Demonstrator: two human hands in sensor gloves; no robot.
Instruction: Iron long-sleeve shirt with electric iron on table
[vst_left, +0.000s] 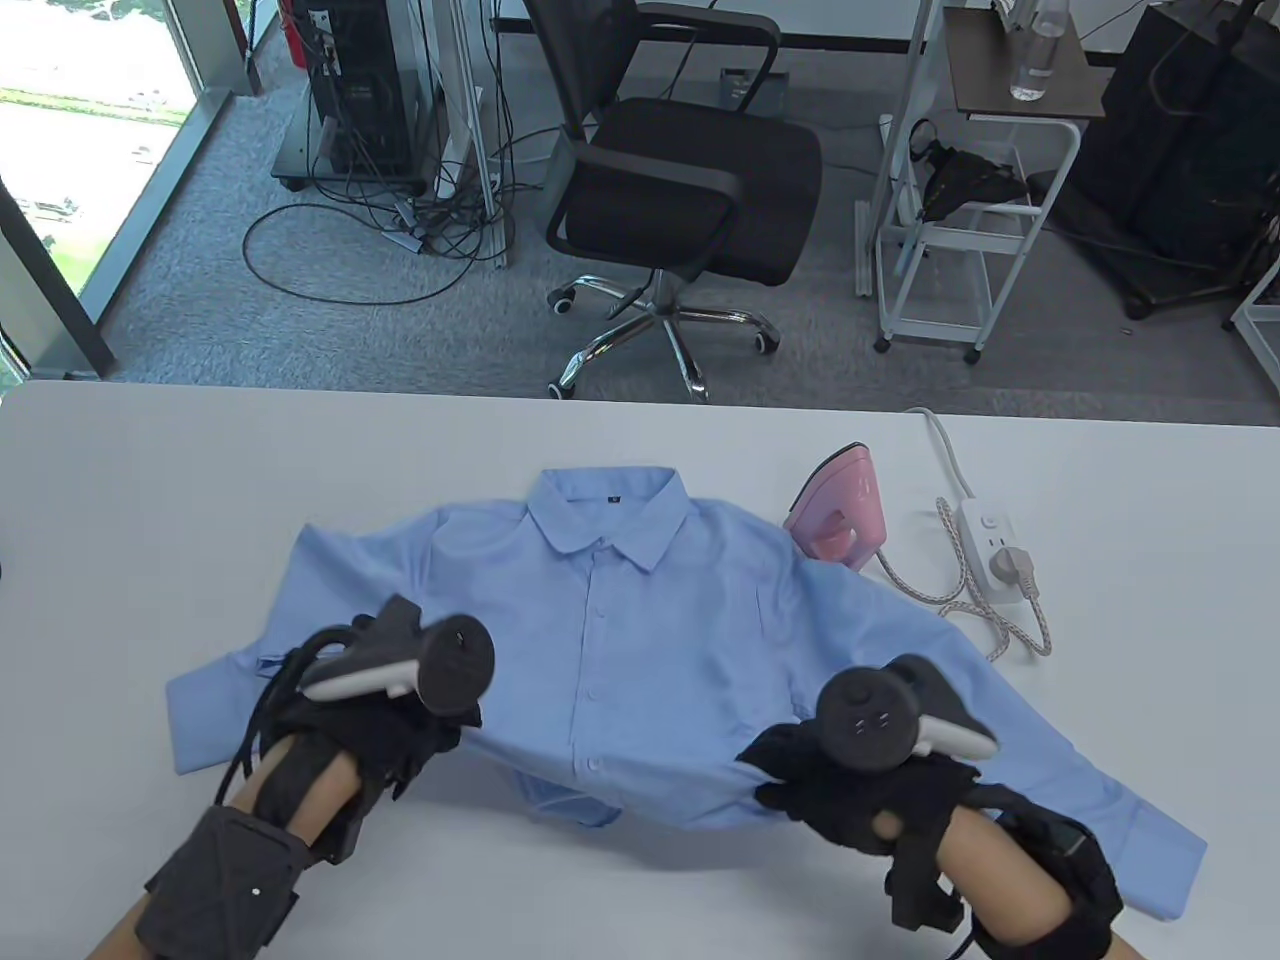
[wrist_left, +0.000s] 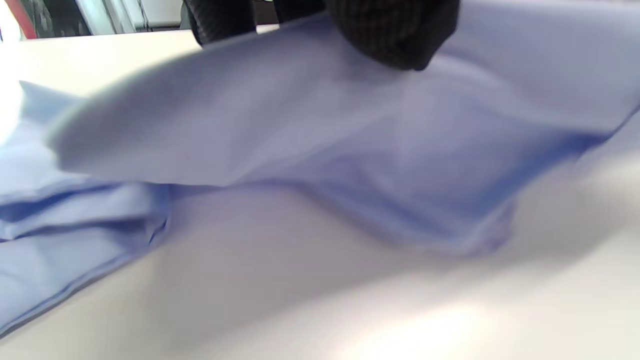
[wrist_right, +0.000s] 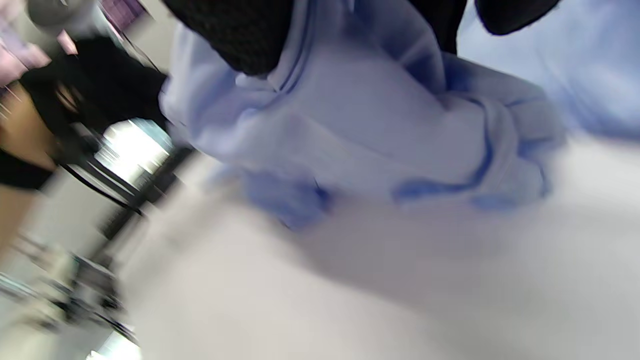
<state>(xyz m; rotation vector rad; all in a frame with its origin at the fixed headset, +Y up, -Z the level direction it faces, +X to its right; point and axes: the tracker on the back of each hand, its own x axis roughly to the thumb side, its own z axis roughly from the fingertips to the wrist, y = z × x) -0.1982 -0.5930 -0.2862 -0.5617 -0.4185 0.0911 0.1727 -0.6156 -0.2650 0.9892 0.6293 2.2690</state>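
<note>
Step in hand, by the look of it: prep, i.e. spreading the light-blue long-sleeve button-up shirt (vst_left: 640, 640) flat, front up, collar away from the person, on the white table (vst_left: 150, 480); ironing not yet begun.

L to R:
- Left hand in black sensor glove (vst_left: 390, 735) at lower-left hem of shirt, fingers curled w/ fabric pinched; left wrist view shows hem lifted off table under a dark fingertip (wrist_left: 395, 35). Left sleeve bunched and folded beside it.
- Shirt centre: placket buttoned, lower hem rumpled, part turned under.
- Right hand in black sensor glove (vst_left: 860, 790) at lower-right hem, fingers curled round a gathered wad of cloth, clear in right wrist view (wrist_right: 380, 135). Right sleeve lies out twd near-right.
- Pink electric iron (vst_left: 838, 510) stands on its heel just beyond right shoulder, untouched; braided cord runs to white power strip (vst_left: 990, 545), plug in.

Next move likely calls for: pulling hem taut twd person, smoothing out, letting go, then right hand reaching for iron.

Writing: small dark tag inside collar, too small to read; no brand legible.
</note>
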